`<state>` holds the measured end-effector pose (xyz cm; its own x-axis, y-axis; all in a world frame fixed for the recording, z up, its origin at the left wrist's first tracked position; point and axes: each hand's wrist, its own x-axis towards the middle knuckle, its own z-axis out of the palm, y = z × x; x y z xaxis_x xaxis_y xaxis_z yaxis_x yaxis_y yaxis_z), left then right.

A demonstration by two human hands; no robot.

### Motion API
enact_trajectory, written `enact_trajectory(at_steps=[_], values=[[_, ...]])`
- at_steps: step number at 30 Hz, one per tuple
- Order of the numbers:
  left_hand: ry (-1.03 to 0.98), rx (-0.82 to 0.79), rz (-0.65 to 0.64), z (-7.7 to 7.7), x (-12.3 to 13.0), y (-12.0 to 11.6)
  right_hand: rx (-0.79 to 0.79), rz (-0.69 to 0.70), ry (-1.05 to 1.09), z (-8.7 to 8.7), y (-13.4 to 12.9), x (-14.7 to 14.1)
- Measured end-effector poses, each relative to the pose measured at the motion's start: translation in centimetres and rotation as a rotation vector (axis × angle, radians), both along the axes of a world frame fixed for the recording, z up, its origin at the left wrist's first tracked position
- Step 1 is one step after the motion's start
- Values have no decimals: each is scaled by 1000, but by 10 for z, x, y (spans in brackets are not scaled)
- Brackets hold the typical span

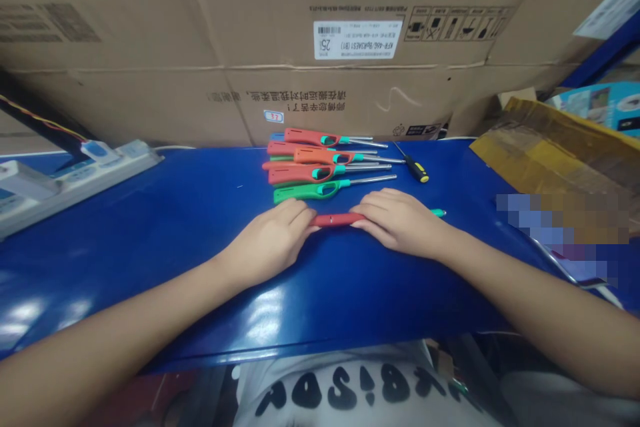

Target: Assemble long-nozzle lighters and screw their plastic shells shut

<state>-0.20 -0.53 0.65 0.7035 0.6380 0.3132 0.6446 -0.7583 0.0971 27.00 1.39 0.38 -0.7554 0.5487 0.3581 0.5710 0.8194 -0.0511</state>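
My left hand [275, 240] and my right hand [400, 223] are both closed on a red lighter [336, 220], one at each end, just above the blue table. Only the middle of its body shows between my fingers, with a small slot in it. Beyond my right hand a teal piece [439, 213] sticks out; whether it belongs to the held lighter I cannot tell. Behind my hands lies a pile of long-necked lighters, mostly red, with an orange lighter [315, 156] on top and a green lighter [305, 192] nearest to me. Their metal tubes point right.
Right of the pile lies a black and yellow screwdriver [417, 169]. A white power strip [100, 177] runs along the left of the blue table [200, 300]. A large cardboard box [270, 27] stands behind. At the right is a yellow-taped package [545, 153], partly blurred below.
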Motion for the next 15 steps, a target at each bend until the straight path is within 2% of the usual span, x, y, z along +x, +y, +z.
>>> enact_trajectory(at_steps=[4, 6, 8, 10, 12, 15], values=[[-182, -271, 3, 4, 0, 3, -262, -119, 97, 6, -2, -2], [-147, -258, -43, 3, -1, 3, -380, -205, 48, 10, -5, -3], [-59, -163, -80, 2, -2, 3, -464, -261, 27, 13, -7, -4], [13, -62, -90, 2, -3, 3, -491, -206, 50, 15, -8, -4], [41, 0, -96, 3, -3, 3, -472, -72, 77, 16, -9, -4], [46, -21, -140, 5, -3, 0, -365, 81, 75, 14, -11, -4]])
